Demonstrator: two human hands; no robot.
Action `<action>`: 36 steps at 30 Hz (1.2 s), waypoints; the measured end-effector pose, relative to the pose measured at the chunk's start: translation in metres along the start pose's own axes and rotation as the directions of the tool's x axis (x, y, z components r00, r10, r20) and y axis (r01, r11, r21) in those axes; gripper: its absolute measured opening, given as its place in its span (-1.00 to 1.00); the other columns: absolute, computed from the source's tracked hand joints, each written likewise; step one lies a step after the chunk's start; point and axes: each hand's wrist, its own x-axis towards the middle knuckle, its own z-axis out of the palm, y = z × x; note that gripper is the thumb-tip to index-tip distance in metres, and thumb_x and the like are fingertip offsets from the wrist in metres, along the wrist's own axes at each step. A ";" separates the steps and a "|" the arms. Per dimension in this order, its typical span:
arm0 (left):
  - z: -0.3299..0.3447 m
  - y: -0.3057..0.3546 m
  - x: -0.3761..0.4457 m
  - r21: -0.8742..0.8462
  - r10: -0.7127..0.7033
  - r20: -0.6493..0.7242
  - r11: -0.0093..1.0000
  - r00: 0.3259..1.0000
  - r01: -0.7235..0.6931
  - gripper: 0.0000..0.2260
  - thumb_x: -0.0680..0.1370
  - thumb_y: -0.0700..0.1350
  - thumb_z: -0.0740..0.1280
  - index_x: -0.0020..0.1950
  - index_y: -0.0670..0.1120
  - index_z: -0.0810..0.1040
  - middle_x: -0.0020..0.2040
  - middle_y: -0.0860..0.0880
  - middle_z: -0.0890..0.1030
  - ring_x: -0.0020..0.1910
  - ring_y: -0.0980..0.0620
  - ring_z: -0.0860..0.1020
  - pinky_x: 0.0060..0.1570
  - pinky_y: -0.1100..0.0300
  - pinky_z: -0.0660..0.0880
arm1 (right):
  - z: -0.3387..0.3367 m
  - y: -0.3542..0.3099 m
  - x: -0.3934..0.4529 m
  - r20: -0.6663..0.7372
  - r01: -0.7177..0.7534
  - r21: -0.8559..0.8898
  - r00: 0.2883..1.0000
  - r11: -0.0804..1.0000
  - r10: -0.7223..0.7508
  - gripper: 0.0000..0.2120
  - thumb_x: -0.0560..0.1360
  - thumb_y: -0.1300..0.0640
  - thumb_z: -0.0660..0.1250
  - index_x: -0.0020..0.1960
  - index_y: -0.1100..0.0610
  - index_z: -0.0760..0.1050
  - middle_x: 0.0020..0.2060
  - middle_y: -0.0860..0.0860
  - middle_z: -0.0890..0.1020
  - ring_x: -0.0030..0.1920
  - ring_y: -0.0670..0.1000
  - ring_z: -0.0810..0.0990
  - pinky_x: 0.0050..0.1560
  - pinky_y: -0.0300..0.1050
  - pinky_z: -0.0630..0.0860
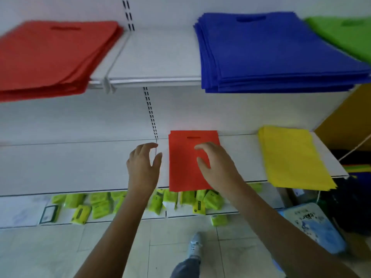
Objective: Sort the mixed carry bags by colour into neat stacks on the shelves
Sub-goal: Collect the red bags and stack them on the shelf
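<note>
A small stack of red carry bags lies on the middle shelf, its front edge past the shelf lip. My right hand hovers over its right side with relaxed fingers and holds nothing. To the left of the stack, my left hand is over bare shelf, fingers loosely spread, empty. A yellow stack lies at the right on the same shelf. On the upper shelf sit a large red stack, a blue stack and a green stack.
Several lime-green packets lie on the lowest shelf under the hands. A blue patterned bundle and dark bags sit on the floor at the right. My shoe stands on the tiled floor.
</note>
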 end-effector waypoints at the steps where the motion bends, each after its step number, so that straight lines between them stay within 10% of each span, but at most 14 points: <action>1: -0.030 0.009 -0.012 -0.031 0.037 -0.042 0.999 0.998 -0.038 -0.79 0.55 -0.11 0.32 0.18 -0.03 0.53 0.16 -0.01 0.56 0.19 -0.11 0.46 0.17 -0.04 0.39 | -0.014 -0.025 -0.008 -0.010 0.037 0.031 0.999 0.999 -0.036 -0.75 0.51 0.19 0.31 0.18 0.10 0.52 0.12 -0.01 0.59 0.16 0.03 0.54 0.22 -0.05 0.45; 12: -0.258 0.025 -0.036 -0.204 0.077 -0.372 0.966 0.925 -0.162 -0.88 0.58 -0.15 0.27 0.05 0.01 0.56 -0.04 0.11 0.61 -0.08 0.23 0.56 -0.20 0.46 0.40 | -0.102 -0.199 -0.002 0.002 0.233 0.221 0.971 0.947 -0.239 -0.79 0.58 0.06 0.24 0.20 -0.04 0.52 0.05 -0.25 0.56 0.11 -0.26 0.49 0.11 -0.40 0.39; 20: -0.325 -0.028 0.051 -0.166 0.121 -0.421 0.964 0.899 -0.207 -0.86 0.60 -0.10 0.25 0.10 -0.01 0.56 0.03 0.06 0.61 0.01 0.14 0.55 0.02 0.21 0.46 | -0.079 -0.268 0.090 0.008 0.263 0.140 0.964 0.955 -0.267 -0.81 0.59 0.00 0.24 0.14 0.00 0.54 0.02 -0.20 0.56 0.04 -0.24 0.50 0.06 -0.31 0.43; 29: -0.376 -0.078 0.172 -0.228 0.116 -0.118 0.963 0.986 -0.141 -0.64 0.60 0.10 0.16 0.38 0.07 0.38 0.32 0.13 0.45 0.31 0.13 0.40 0.28 0.12 0.33 | -0.043 -0.285 0.216 0.164 0.033 -0.521 0.985 0.853 0.062 -0.60 0.56 -0.26 0.13 -0.01 0.06 0.50 -0.09 -0.02 0.53 -0.08 0.00 0.52 0.00 -0.02 0.50; 36: -0.349 -0.083 0.225 0.176 0.080 0.347 0.973 0.935 -0.149 -0.57 0.61 0.15 0.09 0.30 -0.11 0.46 0.36 -0.08 0.45 0.42 -0.05 0.32 0.29 0.17 0.22 | -0.017 -0.261 0.259 0.073 -0.267 -0.384 0.945 0.884 0.318 -0.43 0.46 -0.42 0.13 -0.14 0.09 0.56 -0.19 -0.01 0.62 -0.13 0.02 0.57 -0.05 -0.06 0.51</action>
